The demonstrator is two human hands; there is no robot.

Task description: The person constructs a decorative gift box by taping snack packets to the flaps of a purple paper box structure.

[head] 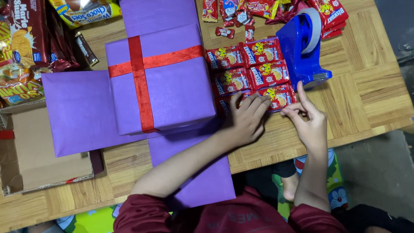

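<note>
Right of centre, we press our left hand (248, 113) flat on the red biscuit packets (252, 73), steadying them, while our right hand (308, 118) pinches something unclear beside the blue tape dispenser (302, 47)

**One head camera, looking straight down**

You have a single view, worn on your head and aimed almost vertically at the wooden surface (371, 86). Your own chest and sleeves fill the bottom edge, so the far side of the surface lies at the top of the frame. The camera sits close enough that both hands, the left hand (246, 118) and the right hand (308, 121), land just right of centre, within arm's reach. The surface's near edge runs at a slant across the lower frame, with floor showing beyond it at the right. With no second view, nothing overlaps.
</note>
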